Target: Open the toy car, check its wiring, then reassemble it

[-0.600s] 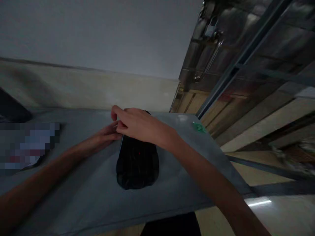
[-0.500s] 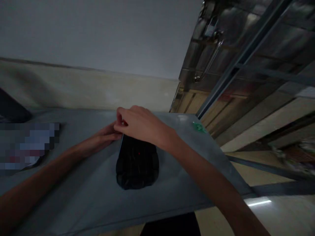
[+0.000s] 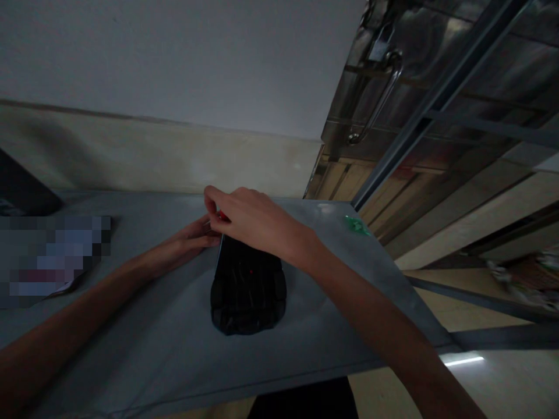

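Head view shows both hands meeting at the far end of a dark pouch [image 3: 248, 285] that lies flat near the middle of a grey desk [image 3: 144, 326]. Right hand [image 3: 255, 224] reaches across from the right, its thumb and forefinger pressed together on a small red bit [image 3: 222, 216] at the pouch's far left corner; what that bit is, a zip pull or a tag, is too small and dim to tell. Left hand [image 3: 194, 235] lies low on the desk just beside the same corner, fingers curled toward it and touching the pouch's edge, though whether they grip anything is hidden by the right hand. The pouch looks closed and flat, with a tiny red dot on its top, so the work at that corner seems barely begun: nothing has been taken out or laid beside it. A green scrap [image 3: 357, 224] sits near the desk's far right corner, well apart, and a blurred patch [image 3: 52, 253] covers something at the left edge.
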A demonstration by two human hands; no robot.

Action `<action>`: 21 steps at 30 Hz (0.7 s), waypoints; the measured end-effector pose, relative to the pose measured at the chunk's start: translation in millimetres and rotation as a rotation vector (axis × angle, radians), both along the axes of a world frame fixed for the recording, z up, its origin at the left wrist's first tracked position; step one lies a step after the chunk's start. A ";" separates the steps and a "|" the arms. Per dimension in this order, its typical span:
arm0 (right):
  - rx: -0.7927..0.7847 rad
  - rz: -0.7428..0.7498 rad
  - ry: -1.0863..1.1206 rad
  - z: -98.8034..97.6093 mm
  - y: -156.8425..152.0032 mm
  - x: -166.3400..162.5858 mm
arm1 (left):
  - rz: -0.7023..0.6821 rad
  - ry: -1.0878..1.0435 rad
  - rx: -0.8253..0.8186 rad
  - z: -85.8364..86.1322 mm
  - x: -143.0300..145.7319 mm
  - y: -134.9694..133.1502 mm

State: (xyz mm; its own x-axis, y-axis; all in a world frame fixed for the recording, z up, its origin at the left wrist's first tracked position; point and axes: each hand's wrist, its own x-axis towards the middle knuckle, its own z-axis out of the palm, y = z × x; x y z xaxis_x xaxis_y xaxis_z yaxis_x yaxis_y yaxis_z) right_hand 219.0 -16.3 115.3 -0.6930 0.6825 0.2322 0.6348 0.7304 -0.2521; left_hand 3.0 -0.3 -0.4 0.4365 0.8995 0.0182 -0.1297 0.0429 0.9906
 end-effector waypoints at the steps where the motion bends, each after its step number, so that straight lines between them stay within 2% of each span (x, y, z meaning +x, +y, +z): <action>1: -0.002 0.003 0.001 0.0 -0.2 -0.1 | -0.003 -0.001 -0.004 -0.1 -0.1 0.0; 4: -0.027 0.031 0.021 0.7 -1.6 -0.8 | 0.001 -0.002 -0.005 -0.2 -0.3 0.2; 8: -0.023 -0.075 0.006 2.2 -5.2 -4.3 | -0.031 -0.007 0.016 0.0 0.5 0.1; 12: -0.059 0.040 0.068 -0.1 1.1 -3.0 | 0.009 -0.020 -0.020 -0.1 1.0 -0.4; 15: -0.087 0.079 0.232 -8.0 16.2 15.8 | -0.013 -0.037 -0.059 -1.2 0.6 1.7; 17: -0.060 -0.020 0.401 -17.8 26.6 38.8 | -0.038 -0.037 -0.068 -2.1 0.0 4.0; 19: -0.021 -0.251 0.504 -31.3 34.2 64.9 | -0.044 -0.023 -0.065 -2.5 -0.8 5.8; 21: -0.083 -0.495 0.396 -47.1 38.1 86.9 | -0.053 -0.008 -0.063 -2.5 -1.2 6.9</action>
